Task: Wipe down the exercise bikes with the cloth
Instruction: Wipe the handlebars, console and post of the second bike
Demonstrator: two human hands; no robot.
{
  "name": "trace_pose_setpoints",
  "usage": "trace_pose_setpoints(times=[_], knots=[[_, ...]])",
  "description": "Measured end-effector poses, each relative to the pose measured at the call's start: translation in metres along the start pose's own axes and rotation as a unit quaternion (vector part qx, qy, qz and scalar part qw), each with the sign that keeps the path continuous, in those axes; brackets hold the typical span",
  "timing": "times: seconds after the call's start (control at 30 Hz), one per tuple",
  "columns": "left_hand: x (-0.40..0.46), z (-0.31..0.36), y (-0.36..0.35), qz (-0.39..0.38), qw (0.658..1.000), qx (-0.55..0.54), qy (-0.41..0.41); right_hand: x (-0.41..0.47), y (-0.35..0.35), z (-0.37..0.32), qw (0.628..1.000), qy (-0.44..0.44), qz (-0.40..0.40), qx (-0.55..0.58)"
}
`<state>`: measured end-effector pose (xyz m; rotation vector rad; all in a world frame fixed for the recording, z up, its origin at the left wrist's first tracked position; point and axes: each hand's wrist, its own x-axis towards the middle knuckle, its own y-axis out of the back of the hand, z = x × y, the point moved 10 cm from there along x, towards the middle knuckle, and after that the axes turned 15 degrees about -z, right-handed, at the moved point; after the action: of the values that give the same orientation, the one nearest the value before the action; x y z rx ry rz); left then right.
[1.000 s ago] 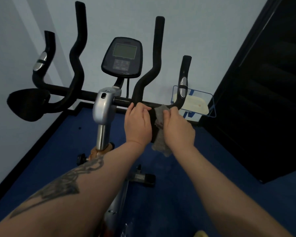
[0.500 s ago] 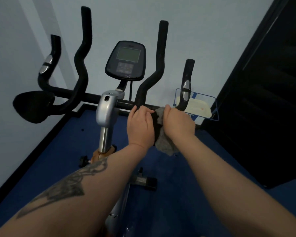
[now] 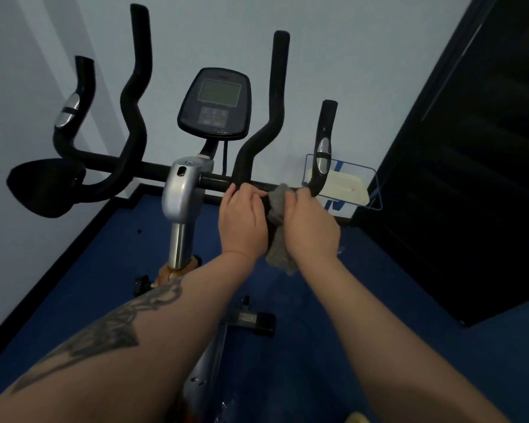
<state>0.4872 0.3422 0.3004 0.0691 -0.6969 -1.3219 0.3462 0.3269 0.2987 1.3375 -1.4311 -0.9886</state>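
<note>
In the head view, both hands are on the right half of the black handlebar [image 3: 217, 180] of the exercise bike [image 3: 182, 190]. The left hand [image 3: 243, 222] has its fingers curled over the crossbar and holds it. Just to the right of these fingers is the grey cloth [image 3: 279, 196]. The right hand [image 3: 313, 227] grips the cloth; its fingers are bent around the cloth and press it on the bar, and the fingertips themselves are hidden under the fabric. The lower end of the cloth hangs down between the two wrists. The cloth lies on the crossbar, at the place where the short right grip [image 3: 326, 141] with a silver sensor plate begins, directly above the right fingers. Above the left fingers a tall curved bar [image 3: 275, 99] goes up. Further left of the left fingers are the silver stem [image 3: 180, 203] and the console [image 3: 216, 103] with a grey screen. Far to the left of both hands is a black armrest pad [image 3: 43, 186]. Behind the right fingers, near the wall, a blue wire holder [image 3: 342, 184] contains a pale object. The floor [image 3: 83, 270] is blue, and a dark door [image 3: 471, 148] stands to the right.
</note>
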Motion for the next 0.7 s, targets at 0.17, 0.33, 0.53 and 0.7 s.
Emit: trace_pose_setpoints(times=[0.17,0.33,0.53,0.7], knots=[[0.000,-0.004,0.001,0.008,1.000,-0.006,0.014,0.026,-0.006,0.004,0.997,-0.008,-0.077,0.000],[0.001,-0.004,0.000,0.003,1.000,0.002,0.005,0.015,-0.002,-0.004,1.000,0.011,-0.013,-0.014],[0.000,-0.004,0.002,0.019,1.000,0.007,-0.004,0.025,-0.002,0.007,0.998,-0.027,-0.049,0.014],[0.000,-0.004,0.001,0.007,1.000,0.006,0.000,-0.002,0.000,0.012,0.996,-0.035,0.022,0.076]])
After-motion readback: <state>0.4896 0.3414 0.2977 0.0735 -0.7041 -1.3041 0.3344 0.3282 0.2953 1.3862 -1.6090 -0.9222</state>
